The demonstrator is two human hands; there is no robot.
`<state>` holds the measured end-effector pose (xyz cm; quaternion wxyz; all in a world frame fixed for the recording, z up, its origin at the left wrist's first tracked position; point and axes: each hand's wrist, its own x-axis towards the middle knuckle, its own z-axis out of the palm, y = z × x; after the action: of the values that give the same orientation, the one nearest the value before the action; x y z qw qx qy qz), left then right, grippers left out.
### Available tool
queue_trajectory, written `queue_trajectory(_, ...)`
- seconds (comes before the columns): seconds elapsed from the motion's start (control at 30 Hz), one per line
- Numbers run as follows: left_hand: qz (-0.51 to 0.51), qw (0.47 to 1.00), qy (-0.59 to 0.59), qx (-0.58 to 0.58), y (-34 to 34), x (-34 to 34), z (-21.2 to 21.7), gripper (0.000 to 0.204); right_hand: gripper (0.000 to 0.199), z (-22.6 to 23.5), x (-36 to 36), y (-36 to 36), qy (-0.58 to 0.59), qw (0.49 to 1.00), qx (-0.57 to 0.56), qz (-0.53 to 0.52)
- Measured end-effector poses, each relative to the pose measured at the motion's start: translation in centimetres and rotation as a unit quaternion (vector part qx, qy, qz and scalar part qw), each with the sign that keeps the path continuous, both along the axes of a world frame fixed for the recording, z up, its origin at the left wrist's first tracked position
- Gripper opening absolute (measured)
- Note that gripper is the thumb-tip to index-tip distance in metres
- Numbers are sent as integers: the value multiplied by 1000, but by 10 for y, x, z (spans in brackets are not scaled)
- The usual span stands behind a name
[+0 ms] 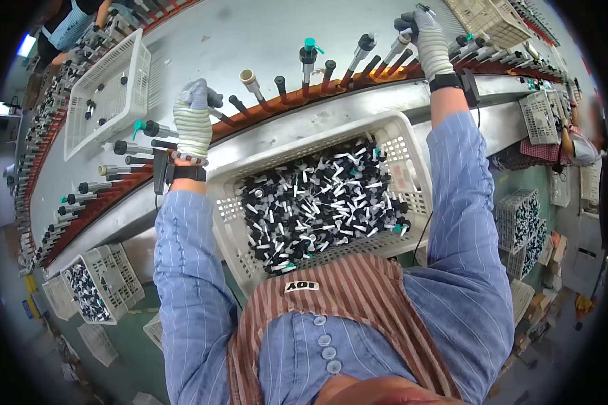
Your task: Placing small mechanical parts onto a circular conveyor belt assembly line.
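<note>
My left hand (194,118), in a striped knit glove, is closed around a dark peg on the orange conveyor rail (277,106). Far to the right, my gloved right hand (422,34) grips a small black-and-white pump part above the same row of pegs. Several pegs (328,69) between the hands carry pump pieces, one with a teal cap (309,48). A white plastic basket (240,169) full of black and white pump parts (321,199) rests in front of my chest, between my arms.
A nearly empty white basket (111,91) lies on the grey belt at upper left. More baskets of parts stand at lower left (98,280) and at right (520,223). Another person's hands work at the right edge (574,142) and top left.
</note>
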<state>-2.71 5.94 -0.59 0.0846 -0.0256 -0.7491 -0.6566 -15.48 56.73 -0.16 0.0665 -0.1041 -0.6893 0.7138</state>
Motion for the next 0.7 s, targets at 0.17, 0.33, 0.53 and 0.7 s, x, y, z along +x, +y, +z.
queue_trajectory(0.17, 71, 995, 1, -66, -39, 22, 0, 41, 29, -6, 34, -64, 222, 783, 573, 92)
queue_trajectory(0.33, 68, 994, 7, -81, -52, 27, 4, 36, 12, -50, 40, -87, 219, 871, 438, 28)
queue_trajectory(0.53, 176, 981, -28, 79, -86, 38, -2, 26, 33, -21, 42, -157, 111, 970, 213, 22)
queue_trajectory(0.7, 376, 850, 171, -327, -52, 125, 28, 43, 16, 17, 121, -214, 387, 859, 318, -106)
